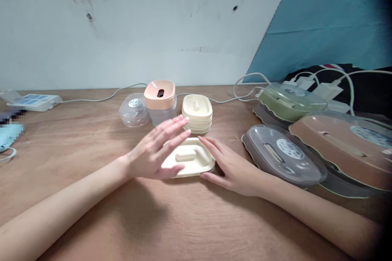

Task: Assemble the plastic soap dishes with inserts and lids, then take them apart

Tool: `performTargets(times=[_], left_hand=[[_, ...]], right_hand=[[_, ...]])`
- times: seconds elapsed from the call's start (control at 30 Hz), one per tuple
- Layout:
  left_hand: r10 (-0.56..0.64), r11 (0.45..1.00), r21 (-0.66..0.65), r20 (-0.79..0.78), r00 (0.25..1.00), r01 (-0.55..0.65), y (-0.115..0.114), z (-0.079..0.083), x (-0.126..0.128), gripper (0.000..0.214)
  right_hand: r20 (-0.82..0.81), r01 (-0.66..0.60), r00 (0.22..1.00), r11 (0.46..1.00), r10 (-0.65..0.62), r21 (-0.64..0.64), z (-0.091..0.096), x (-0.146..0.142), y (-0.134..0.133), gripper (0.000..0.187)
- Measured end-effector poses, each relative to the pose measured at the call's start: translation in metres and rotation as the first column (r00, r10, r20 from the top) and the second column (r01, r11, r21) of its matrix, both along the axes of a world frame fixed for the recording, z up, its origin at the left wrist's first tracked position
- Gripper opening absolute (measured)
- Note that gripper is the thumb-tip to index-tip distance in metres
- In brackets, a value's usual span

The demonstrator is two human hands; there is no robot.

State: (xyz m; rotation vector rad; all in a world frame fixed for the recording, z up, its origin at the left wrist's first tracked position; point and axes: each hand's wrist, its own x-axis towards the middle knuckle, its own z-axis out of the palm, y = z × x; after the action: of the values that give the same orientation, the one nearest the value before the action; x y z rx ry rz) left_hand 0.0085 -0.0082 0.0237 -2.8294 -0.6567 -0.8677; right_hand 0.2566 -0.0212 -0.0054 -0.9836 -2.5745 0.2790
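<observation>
Here's the cream rounded-square lid, flat between the hands — left hand spread over its left side, contact unclear; right hand open, fingers by its right rim. An uneven shove could skid it into the cream stack just beyond — perhaps toppling that.

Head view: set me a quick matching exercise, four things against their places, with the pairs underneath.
1. Single cream piece
2. Slotted peach piece
3. Large blue sheet
4. White box

A. Upper right of the view
B. Between left hand and right hand
C. Near the left edge of the view
D. Just left of the cream stack

Pairs: 1-B, 2-D, 3-A, 4-C
</observation>
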Motion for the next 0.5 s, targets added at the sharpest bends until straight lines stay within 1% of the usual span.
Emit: performTargets(times=[0.03, 0.07, 0.1, 0.13, 0.17, 0.2, 0.23, 0.27, 0.3, 0.33, 0.4, 0.5], left_hand=[[0.061, 0.995, 0.080, 0.066, 0.996, -0.066, 0.003, 0.010, 0.001, 0.065], [0.154, 0.979, 0.115, 0.123, 0.980, -0.169, 0.007, 0.022, 0.002, 0.059], [0.257, 0.952, 0.125, 0.171, 0.951, -0.280, 0.014, 0.032, 0.003, 0.054], [0.363, 0.911, 0.125, 0.208, 0.908, -0.393, 0.021, 0.041, 0.002, 0.050], [0.478, 0.855, 0.105, 0.221, 0.850, -0.508, 0.030, 0.048, 0.001, 0.050], [0.580, 0.788, 0.074, 0.246, 0.777, -0.611, 0.039, 0.053, -0.001, 0.052], [0.658, 0.728, 0.029, 0.251, 0.710, -0.685, 0.048, 0.055, -0.003, 0.056], [0.717, 0.678, -0.014, 0.230, 0.658, -0.735, 0.057, 0.054, -0.005, 0.060], [0.761, 0.639, -0.055, 0.192, 0.620, -0.767, 0.063, 0.051, -0.007, 0.063], [0.788, 0.613, -0.093, 0.139, 0.600, -0.784, 0.068, 0.048, -0.009, 0.065], [0.803, 0.592, -0.156, 0.033, 0.595, -0.791, 0.073, 0.041, -0.012, 0.062], [0.782, 0.602, -0.207, -0.043, 0.622, -0.771, 0.071, 0.037, -0.012, 0.056]], right_hand=[[-0.002, 0.001, 1.000, 1.000, -0.001, -0.003, 0.000, 0.000, 0.000, 0.074], [-0.002, 0.002, 1.000, 1.000, -0.002, -0.008, 0.000, 0.000, 0.000, 0.074], [-0.001, 0.004, 1.000, 1.000, -0.004, -0.015, 0.001, 0.000, 0.000, 0.075], [0.000, 0.005, 1.000, 1.000, -0.005, -0.021, 0.001, 0.000, 0.000, 0.075], [0.000, 0.007, 1.000, 1.000, -0.007, -0.025, 0.002, 0.000, 0.000, 0.075], [0.000, 0.008, 1.000, 1.000, -0.008, -0.029, 0.002, 0.000, 0.000, 0.075], [-0.001, 0.009, 1.000, 0.999, -0.009, -0.031, 0.002, 0.000, 0.000, 0.075], [-0.002, 0.009, 1.000, 0.999, -0.009, -0.032, 0.003, 0.000, 0.000, 0.075], [-0.003, 0.010, 1.000, 0.999, -0.010, -0.034, 0.003, 0.000, 0.000, 0.075], [-0.002, 0.011, 1.000, 0.999, -0.011, -0.035, 0.002, 0.000, 0.000, 0.075], [0.004, 0.013, 1.000, 0.999, -0.013, -0.040, 0.002, 0.000, 0.000, 0.075], [0.011, 0.013, 1.000, 0.999, -0.012, -0.040, 0.002, 0.000, 0.000, 0.074]])
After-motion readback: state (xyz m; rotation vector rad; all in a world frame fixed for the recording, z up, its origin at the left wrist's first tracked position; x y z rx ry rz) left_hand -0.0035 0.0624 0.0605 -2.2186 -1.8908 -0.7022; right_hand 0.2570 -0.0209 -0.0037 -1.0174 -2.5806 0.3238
